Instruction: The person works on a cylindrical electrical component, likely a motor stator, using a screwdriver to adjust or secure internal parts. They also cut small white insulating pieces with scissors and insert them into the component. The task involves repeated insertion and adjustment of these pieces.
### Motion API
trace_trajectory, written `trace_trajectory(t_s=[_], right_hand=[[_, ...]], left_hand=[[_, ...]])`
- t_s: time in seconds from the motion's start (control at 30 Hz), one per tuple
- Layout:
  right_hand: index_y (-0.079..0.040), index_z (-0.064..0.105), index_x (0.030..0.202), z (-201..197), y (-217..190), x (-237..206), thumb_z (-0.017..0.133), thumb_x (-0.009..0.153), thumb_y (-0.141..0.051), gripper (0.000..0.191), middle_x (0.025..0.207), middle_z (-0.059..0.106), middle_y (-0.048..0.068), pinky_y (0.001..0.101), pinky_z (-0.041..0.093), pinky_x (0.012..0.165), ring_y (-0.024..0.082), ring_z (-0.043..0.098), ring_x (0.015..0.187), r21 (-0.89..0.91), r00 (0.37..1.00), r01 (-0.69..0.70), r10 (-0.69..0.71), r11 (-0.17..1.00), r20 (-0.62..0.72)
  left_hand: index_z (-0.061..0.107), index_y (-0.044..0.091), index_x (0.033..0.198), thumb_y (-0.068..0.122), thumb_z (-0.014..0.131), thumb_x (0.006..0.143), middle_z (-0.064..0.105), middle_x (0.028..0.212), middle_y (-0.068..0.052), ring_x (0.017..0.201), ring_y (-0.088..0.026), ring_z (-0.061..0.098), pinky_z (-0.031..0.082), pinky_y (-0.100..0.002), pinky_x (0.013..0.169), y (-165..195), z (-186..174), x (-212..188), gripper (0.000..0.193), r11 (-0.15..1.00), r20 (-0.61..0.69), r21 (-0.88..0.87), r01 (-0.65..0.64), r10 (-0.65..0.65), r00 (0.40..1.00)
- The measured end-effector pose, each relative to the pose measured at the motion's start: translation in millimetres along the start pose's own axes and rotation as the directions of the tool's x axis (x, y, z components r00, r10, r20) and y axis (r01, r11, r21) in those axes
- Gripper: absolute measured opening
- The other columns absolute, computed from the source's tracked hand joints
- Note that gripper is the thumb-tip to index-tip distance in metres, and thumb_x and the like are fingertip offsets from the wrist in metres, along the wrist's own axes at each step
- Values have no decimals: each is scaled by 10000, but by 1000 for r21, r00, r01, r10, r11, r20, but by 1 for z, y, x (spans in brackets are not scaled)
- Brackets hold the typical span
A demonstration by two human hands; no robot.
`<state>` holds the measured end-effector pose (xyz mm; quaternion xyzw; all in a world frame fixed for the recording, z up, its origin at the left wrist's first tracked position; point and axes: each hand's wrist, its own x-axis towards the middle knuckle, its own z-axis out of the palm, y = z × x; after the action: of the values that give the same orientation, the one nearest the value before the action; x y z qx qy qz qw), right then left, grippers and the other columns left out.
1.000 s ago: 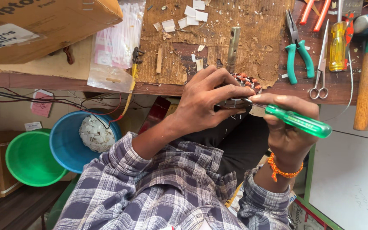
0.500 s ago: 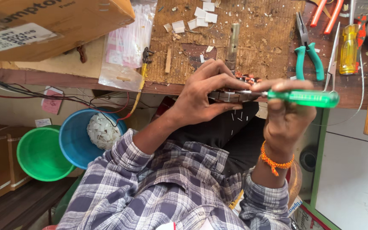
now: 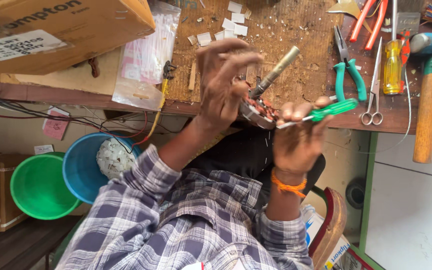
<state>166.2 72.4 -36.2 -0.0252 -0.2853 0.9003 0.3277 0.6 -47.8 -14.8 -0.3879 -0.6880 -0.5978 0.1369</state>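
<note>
My left hand (image 3: 223, 82) grips a small motor armature (image 3: 257, 109) with copper windings. Its metal shaft (image 3: 277, 71) points up and to the right, over the front edge of the wooden workbench (image 3: 306, 35). My right hand (image 3: 296, 142), with an orange thread on the wrist, holds a green-handled screwdriver (image 3: 333, 109). The screwdriver's tip rests against the armature's windings. Both hands are close together above my lap, and the left fingers hide part of the armature.
On the bench lie green-handled pliers (image 3: 348, 70), scissors (image 3: 373, 100), a yellow screwdriver (image 3: 392, 67), a hammer (image 3: 428, 100), red-handled pliers (image 3: 368, 20), a plastic bag (image 3: 146, 55) and a cardboard box (image 3: 61, 30). Below left stand a blue tub (image 3: 78, 167) of white scraps and a green tub (image 3: 38, 187).
My left hand has turned the armature so that its shaft now sticks up to the right. The screwdriver handle has tilted upward and the right hand has drawn closer.
</note>
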Motion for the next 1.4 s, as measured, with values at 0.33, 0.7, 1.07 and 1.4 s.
trace_trajectory(t_s=[0.33,0.7,1.07,1.4], right_hand=[[-106,510,1191,36,46,26,446,1113,-415,326,1239,538,79,428,584,1080,229,575,1166,341,990,29,-75,939,121],[-83,545,1157,-3,6,-56,606,1086,-425,355,727,441,-20,279,438,498,88,451,548,-479,903,393,-428,785,40],[-39,551,1239,-73,-67,-110,682,1128,-346,352,854,574,51,293,498,644,142,554,698,-623,870,204,-432,755,-239],[-72,383,1584,-74,-92,-158,778,936,-445,846,1586,432,228,396,596,896,234,626,1163,-304,980,-126,71,944,-184]], left_hand=[[563,120,1402,327,720,968,506,1394,-167,1306,-352,475,463,-523,1073,9,-4,28,506,982,297,104,157,-182,937],[183,155,1619,-101,650,884,258,1647,-214,1442,-422,496,535,-412,1086,14,-24,1,907,951,139,151,268,-289,947],[158,323,1603,-97,686,1041,564,1484,-48,1270,-239,713,597,-367,1040,18,-37,23,878,965,267,-262,-1,74,961],[157,315,1636,31,771,1002,710,1342,12,1175,-229,677,558,-400,973,23,0,50,927,937,505,-103,-334,339,794]])
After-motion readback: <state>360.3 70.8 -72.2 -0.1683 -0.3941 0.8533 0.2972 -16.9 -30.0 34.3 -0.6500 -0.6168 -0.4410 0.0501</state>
